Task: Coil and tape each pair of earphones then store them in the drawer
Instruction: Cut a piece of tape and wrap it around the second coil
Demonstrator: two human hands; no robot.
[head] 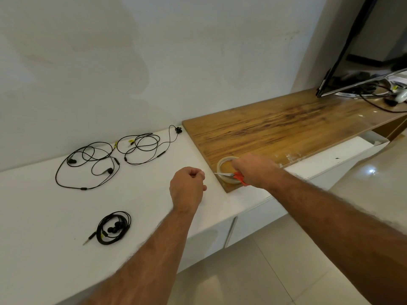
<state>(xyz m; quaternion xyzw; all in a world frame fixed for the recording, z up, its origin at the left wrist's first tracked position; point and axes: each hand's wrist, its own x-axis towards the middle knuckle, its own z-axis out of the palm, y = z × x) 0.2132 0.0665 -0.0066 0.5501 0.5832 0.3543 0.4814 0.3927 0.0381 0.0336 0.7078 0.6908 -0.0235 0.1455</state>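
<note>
A coiled black earphone set (114, 227) is lying on the white counter (44, 216), nearest the front edge, its jack sticking out to the left. Behind it, toward the wall, two loose black sets are sprawling uncoiled: one (88, 166) on the left, another (145, 148) just right of it, their cables overlapping. A clear tape roll (222, 167) is lying flat on the wooden board's corner, right of the counter, with red-handled scissors (233, 175) resting across it.

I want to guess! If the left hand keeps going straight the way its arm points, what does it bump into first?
Probably nothing soon. The left hand points up across bare white counter toward the wall. The loose earphones lie off to its left, though depth is hard to judge.
</note>
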